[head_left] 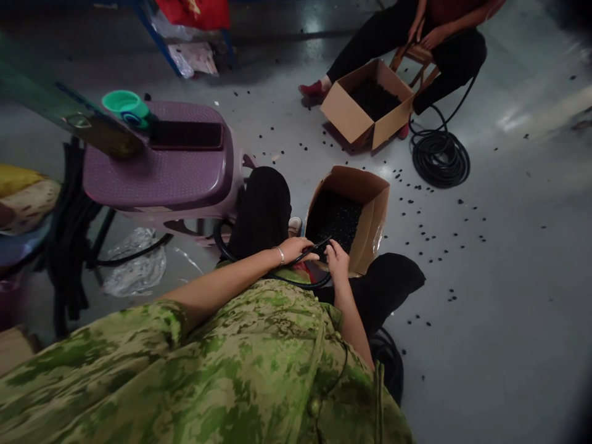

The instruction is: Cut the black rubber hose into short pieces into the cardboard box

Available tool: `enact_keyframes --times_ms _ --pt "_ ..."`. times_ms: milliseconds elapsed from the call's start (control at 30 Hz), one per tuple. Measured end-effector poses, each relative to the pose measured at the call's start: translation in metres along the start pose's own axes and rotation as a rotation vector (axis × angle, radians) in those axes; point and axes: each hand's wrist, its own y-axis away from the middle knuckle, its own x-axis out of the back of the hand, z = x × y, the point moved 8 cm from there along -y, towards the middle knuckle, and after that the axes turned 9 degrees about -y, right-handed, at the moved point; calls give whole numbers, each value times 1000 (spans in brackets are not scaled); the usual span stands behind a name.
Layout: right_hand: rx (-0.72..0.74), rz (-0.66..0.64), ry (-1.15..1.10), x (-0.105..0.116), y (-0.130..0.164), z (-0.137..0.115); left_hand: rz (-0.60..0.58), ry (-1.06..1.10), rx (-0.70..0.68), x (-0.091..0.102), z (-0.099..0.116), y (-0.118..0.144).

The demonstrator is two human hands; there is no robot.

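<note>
My left hand [298,250], with a bracelet at its wrist, is closed around a black hose [300,285], some fingers stretched forward. A thin dark end pokes out from it toward my right hand [337,259]. That hand is closed in a pinch close by; what lies between its fingers is too small to make out. The hose hangs in a loop under both hands, across my lap. Below them, between my knees, stands an open cardboard box [375,219] partly filled with small black pieces [335,216].
Left of me, a purple stool [185,169] bears a phone [187,135] and a green cup [124,105]. Across from me a seated person works over another cardboard box [345,114], beside a coiled black hose [439,157]. Small black pieces [428,237] litter the floor.
</note>
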Motion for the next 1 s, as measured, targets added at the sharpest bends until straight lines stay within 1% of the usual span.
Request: enact_keyframes --times_ms 67,167,267,367,467,600,700,833,1000 --pt "-17 -5 -11 -2 0 2 -30 20 -42 2 1 2" --pt "-60 -1 -30 -3 0 6 -106 40 -111 1 4 7" --pt "-83 -16 -45 -5 1 8 -137 45 -105 1 3 10" --pt "-78 -33 -54 -5 4 5 -139 26 -49 3 6 11" --pt "-63 -29 -45 -4 5 1 -191 -9 26 3 19 15" --pt "-55 -17 -14 -3 6 -4 -171 -109 212 5 36 18" --pt "-42 -10 -13 -3 6 -7 -195 -131 320 4 44 16" --pt "-38 11 -20 0 5 -7 -229 -104 402 6 41 14" --pt "-47 1 -65 0 4 -6 -247 -60 396 13 32 13"
